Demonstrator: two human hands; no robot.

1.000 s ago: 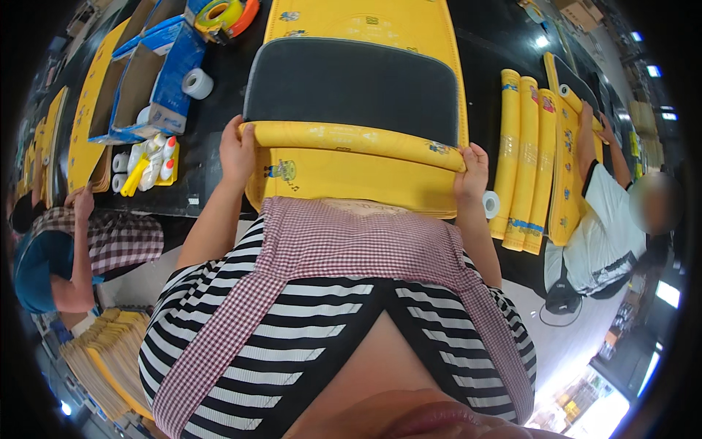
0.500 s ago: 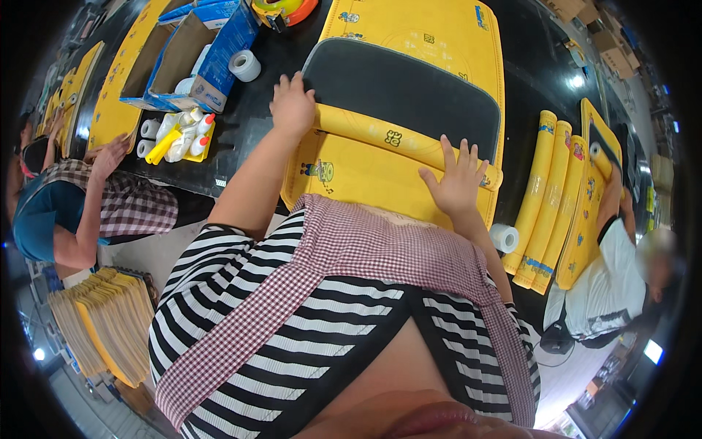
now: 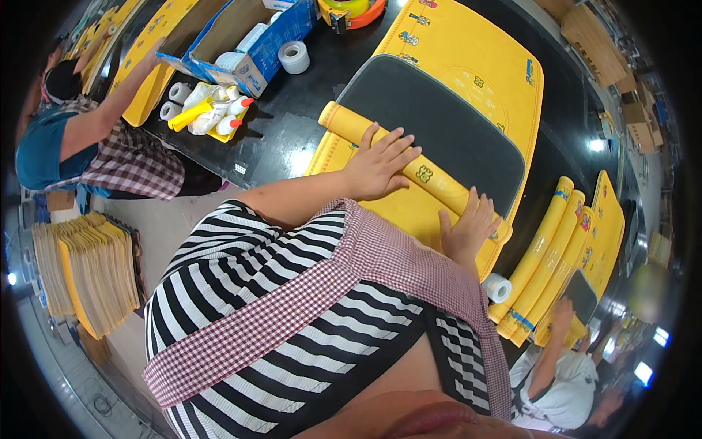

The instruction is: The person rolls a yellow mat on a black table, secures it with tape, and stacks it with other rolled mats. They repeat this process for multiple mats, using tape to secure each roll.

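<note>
1. Our left hand (image 3: pixel 378 165) lay flat, fingers spread, pressing the rolled part of the yellow mat (image 3: pixel 409 172).
2. Our right hand (image 3: pixel 468 228) did likewise, open, nearer the roll's end.
3. The mat lay on the dark surface (image 3: pixel 292 124), partly rolled up.

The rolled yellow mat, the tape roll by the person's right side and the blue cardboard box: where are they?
rolled yellow mat (image 3: pixel 431 181), head view, middle of the roll between the hands
tape roll (image 3: pixel 498 287), head view, its white outer side
blue cardboard box (image 3: pixel 274 40), head view, its blue side wall
</note>
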